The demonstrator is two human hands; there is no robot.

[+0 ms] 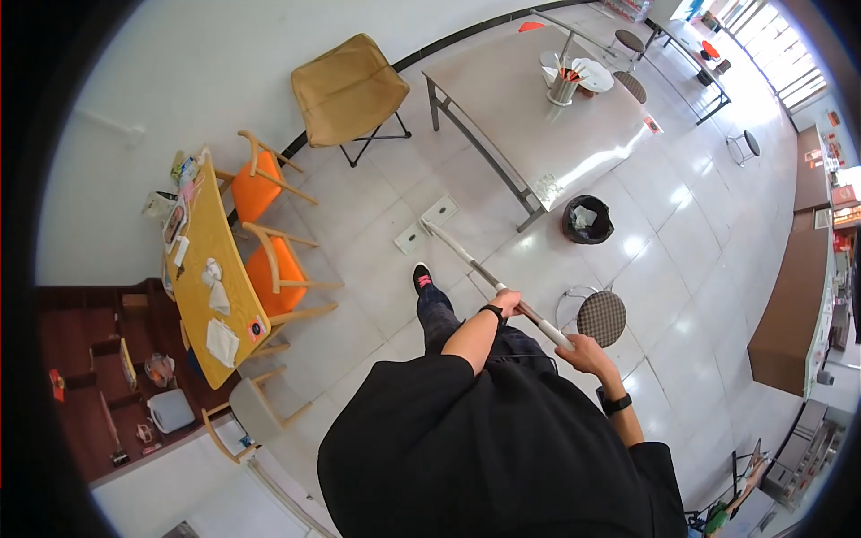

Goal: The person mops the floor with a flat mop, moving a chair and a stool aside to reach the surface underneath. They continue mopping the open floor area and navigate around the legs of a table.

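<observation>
A long-handled flat mop runs diagonally across the middle, its pole (476,269) slanting from my body down to the floor. Its pale flat head (426,224) lies on the tiles ahead of my shoe (422,279). My left hand (507,303) is wrapped round the middle of the pole. Nearer the top end, my right hand (585,354) is also closed round the pole. Both wrists carry dark bands.
Orange chairs (273,275) stand by a yellow table (212,296) on the left. Ahead are a brown folding chair (350,90) and a metal table (511,99). A black bin (587,221) and a round stool (601,319) stand right of the pole.
</observation>
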